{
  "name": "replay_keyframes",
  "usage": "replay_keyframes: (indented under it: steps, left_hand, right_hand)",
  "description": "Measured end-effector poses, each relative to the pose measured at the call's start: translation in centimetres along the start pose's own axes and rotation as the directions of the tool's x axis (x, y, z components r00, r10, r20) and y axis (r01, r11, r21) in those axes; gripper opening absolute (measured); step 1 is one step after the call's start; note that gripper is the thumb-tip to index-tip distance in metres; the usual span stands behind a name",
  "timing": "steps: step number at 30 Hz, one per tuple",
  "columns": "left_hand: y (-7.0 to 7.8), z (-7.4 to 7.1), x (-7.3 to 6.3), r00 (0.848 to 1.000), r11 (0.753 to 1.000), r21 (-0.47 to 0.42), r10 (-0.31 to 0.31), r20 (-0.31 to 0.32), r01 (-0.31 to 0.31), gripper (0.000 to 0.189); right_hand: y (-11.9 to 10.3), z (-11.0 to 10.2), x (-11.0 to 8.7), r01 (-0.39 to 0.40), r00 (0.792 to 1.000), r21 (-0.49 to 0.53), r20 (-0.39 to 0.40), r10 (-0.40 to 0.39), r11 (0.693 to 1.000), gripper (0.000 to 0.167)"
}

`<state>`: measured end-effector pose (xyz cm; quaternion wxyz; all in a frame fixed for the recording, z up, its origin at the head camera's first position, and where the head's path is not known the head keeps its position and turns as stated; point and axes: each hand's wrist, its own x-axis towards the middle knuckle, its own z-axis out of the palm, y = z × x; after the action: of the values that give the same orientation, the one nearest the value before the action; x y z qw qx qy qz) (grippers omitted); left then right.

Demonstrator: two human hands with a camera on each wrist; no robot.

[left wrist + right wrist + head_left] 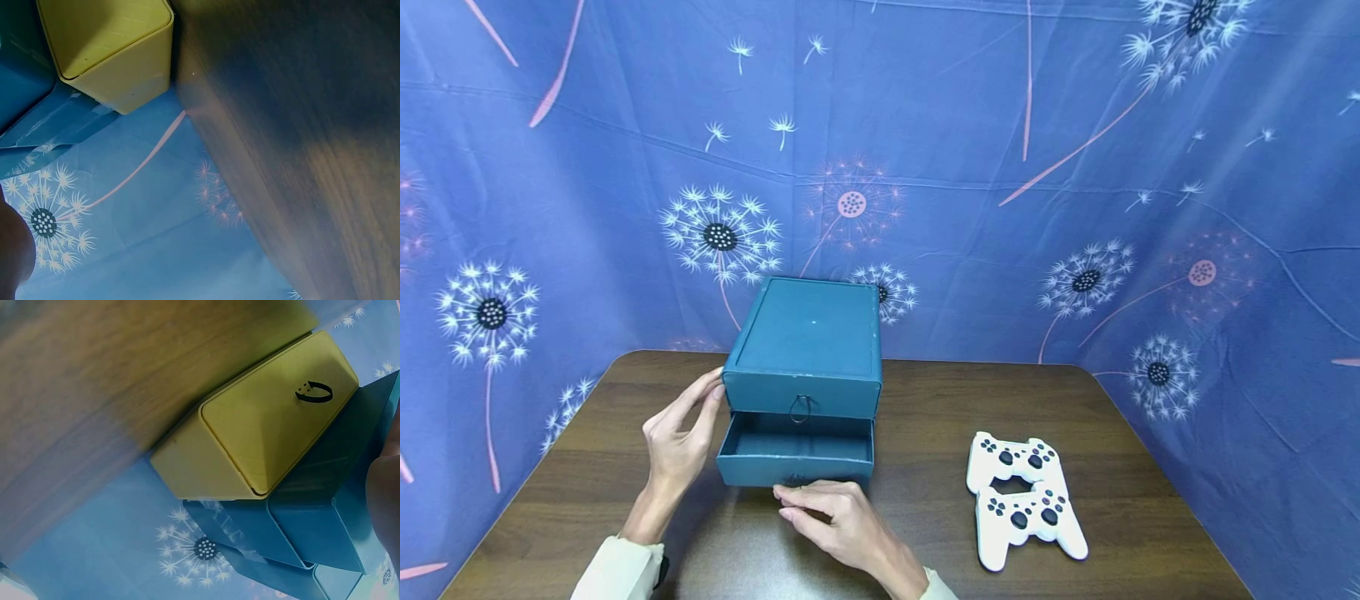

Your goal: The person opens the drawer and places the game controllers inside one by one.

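Rests the left hand (pixel 674 450) against the left side of a teal plastic box (pixel 808 329), left of centre in the head view, fingers stretched out rather than wrapped round. Holds the right hand (pixel 848 523) at lower centre, fingertips at the front of the open lower teal drawer (pixel 767 470), just beneath the upper front. Cannot tell the right-hand grip: pinched on the small dark wire pull (pixel 793 479) or merely touching near it. In the right wrist view, at upper centre, a glossy yellow box (pixel 269 425) beside the teal drawer, on the tabletop side. Could tip the stack forward with too hard a pull, given the jutting drawer; could drag everything along with too light a brace at the left. Could slip off the pull through a shallow fingertip hold, or nip fingers with a hasty push.
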<state>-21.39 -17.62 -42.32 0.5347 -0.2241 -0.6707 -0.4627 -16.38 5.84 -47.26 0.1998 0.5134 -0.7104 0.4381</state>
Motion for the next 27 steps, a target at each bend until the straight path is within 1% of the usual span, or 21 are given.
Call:
replay_keyframes:
  steps: [7,19,27]
  left_hand:
    - [-0.1,0.0,-0.1,1.000,1.000,-0.006,0.013,-0.013,-0.013,0.032]
    - [-0.4,0.0,-0.2,1.000,1.000,-0.001,0.018,-0.015,-0.018,0.032]
    - [-0.5,0.0,-0.2,0.999,1.000,-0.011,0.026,-0.025,-0.027,0.030]
  right_hand:
    - [-0.4,0.1,-0.3,0.054,0.998,-0.016,0.006,-0.054,0.998,0.028]
    - [-1.1,0.1,-0.6,0.037,0.999,-0.028,0.031,-0.036,0.999,0.027]
    - [-1.2,0.2,-0.9,0.080,0.996,-0.064,0.038,-0.078,0.995,0.027]
